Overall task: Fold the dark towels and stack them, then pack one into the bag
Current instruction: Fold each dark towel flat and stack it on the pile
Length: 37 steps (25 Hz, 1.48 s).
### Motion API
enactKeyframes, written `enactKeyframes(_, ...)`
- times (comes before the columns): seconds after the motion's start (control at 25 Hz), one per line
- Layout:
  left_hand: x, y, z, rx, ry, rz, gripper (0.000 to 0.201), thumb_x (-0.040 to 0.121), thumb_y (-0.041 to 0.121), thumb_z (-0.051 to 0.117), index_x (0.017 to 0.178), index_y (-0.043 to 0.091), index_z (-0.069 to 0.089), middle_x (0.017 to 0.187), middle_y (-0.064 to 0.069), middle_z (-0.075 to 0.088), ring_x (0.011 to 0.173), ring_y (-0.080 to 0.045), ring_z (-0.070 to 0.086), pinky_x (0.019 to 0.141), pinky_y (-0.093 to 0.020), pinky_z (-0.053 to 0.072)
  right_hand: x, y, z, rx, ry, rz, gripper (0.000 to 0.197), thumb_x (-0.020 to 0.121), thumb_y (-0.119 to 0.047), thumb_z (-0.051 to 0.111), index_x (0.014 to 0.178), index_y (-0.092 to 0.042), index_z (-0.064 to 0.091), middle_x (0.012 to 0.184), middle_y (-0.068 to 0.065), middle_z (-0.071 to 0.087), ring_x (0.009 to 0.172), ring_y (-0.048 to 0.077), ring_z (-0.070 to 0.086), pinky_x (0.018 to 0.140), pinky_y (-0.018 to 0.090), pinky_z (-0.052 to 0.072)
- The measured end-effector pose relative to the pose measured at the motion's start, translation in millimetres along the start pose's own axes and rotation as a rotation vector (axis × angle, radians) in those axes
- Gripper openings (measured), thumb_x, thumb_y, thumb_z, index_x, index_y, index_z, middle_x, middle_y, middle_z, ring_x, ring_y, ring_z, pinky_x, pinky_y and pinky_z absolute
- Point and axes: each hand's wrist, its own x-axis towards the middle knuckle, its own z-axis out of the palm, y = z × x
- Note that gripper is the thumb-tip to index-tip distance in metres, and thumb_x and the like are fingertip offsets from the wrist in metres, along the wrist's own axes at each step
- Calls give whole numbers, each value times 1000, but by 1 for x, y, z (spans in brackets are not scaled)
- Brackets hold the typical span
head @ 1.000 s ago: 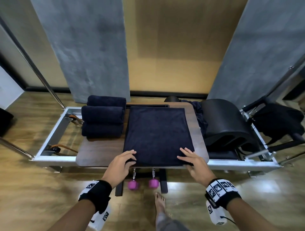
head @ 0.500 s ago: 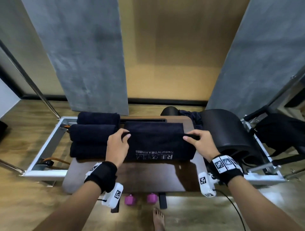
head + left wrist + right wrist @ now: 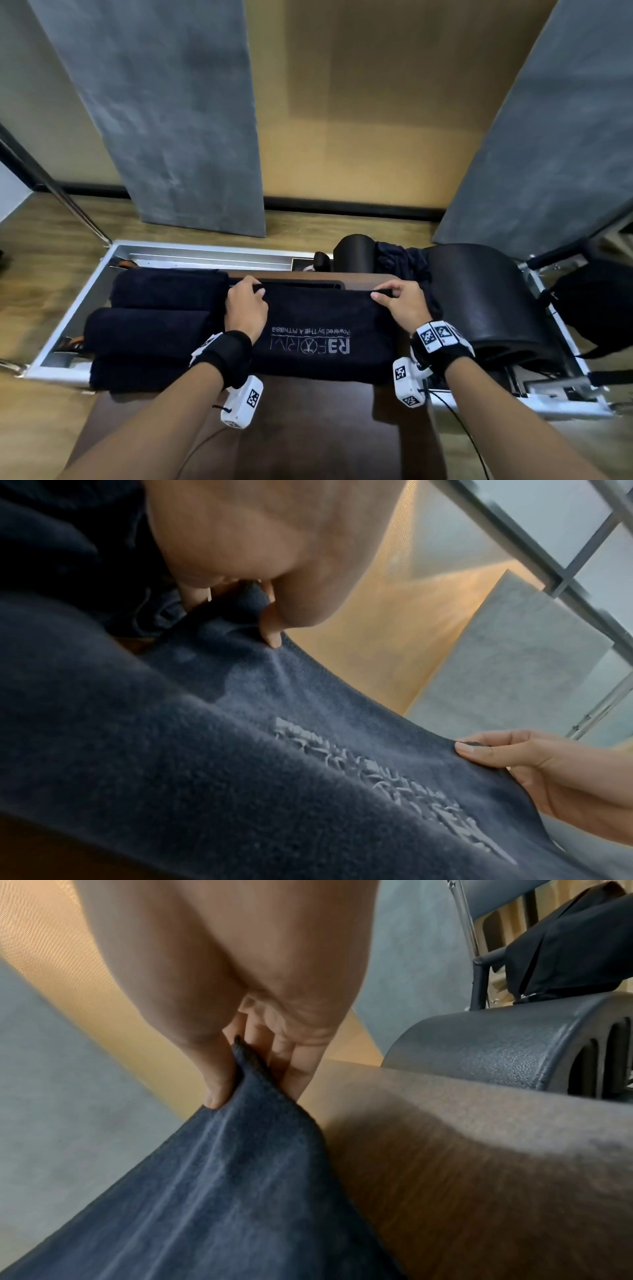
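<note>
A dark navy towel (image 3: 318, 329) with pale lettering lies folded over on the brown board (image 3: 308, 428). My left hand (image 3: 247, 301) pinches its far left corner. My right hand (image 3: 397, 299) pinches its far right corner. In the left wrist view the thumb and fingers of my left hand (image 3: 260, 615) nip the towel (image 3: 240, 750) edge. The right wrist view has the towel (image 3: 212, 1191) corner squeezed in my right hand (image 3: 246, 1064). Three folded dark towels (image 3: 150, 329) lie side by side at the left. A black bag (image 3: 596, 308) hangs at the far right.
A black curved barrel (image 3: 479, 301) stands just right of my right hand, with dark cloth (image 3: 400, 263) bunched behind it. The board sits on a white metal frame (image 3: 68, 315). Grey panels and a wooden floor lie beyond.
Both hands took the towel's near edge and carried it over to the far edge, halving it and showing the lettering. In the last half second they barely moved; the view came closer.
</note>
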Motion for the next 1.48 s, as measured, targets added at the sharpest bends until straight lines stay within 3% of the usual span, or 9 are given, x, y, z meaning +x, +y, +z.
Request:
enactKeyframes(0.2,-15,2,15,246,114,187,42,97,18,69,136,13,55,141,-10,46,132,-31,45,106,-49,45,-5,-4,3,-43,208,-233,17,85,-1,79,91,-17,77,93,-7,70,85,5,65,80,18,52)
enactKeyframes(0.32,-46,8,27,186,106,469,12,99,25,66,109,20,64,111,4,56,107,-20,53,91,-43,46,-22,-7,14,-60,19,-303,22,86,5,73,84,-16,79,87,-6,74,81,6,67,77,17,51)
enactKeyframes(0.44,-82,-1,39,182,-176,675,18,104,40,57,93,26,62,90,15,53,90,-10,52,84,-38,45,-40,-3,19,-230,-129,-299,23,87,4,71,84,-17,79,88,-8,72,85,5,63,87,24,51)
enactKeyframes(0.56,-102,-17,41,338,-272,689,25,105,52,45,101,30,58,97,18,50,97,-8,51,90,-32,40,-63,3,14,-311,-131,-258,23,89,2,68,87,-18,80,93,-7,72,93,10,64,94,25,50)
enactKeyframes(0.76,-117,-34,25,529,-209,690,19,108,35,44,121,29,57,124,13,54,123,-13,52,113,-36,32,-144,7,14,-500,-241,-320,22,85,-4,65,88,-18,82,94,-5,75,93,15,68,92,24,51)
enactKeyframes(0.96,-158,-60,7,507,-263,654,57,105,16,47,160,22,36,170,9,28,159,-11,19,131,-44,11,-245,11,48,-495,-423,-521,21,87,-7,61,96,-17,77,99,-5,69,98,15,60,87,29,50)
enactKeyframes(1.2,-224,-117,-7,336,-275,791,53,111,46,40,158,22,43,171,11,26,161,-6,9,131,-45,16,-288,31,58,-390,-287,-540,30,90,-13,69,120,-18,70,118,-8,60,112,9,51,98,22,44)
enactKeyframes(1.36,-242,-148,-21,428,-359,822,78,106,69,37,168,30,12,175,16,-5,161,-6,-13,131,-40,-4,-298,44,60,-398,-237,-569,38,90,-32,75,127,-24,66,125,-13,54,119,5,48,101,20,43)
enactKeyframes(1.48,-243,-157,-33,459,-398,830,71,107,46,50,168,34,15,175,19,-7,161,-9,-14,132,-39,-2,-305,48,62,-458,-253,-582,51,87,-43,78,133,-27,62,132,-15,47,124,2,42,105,17,39)
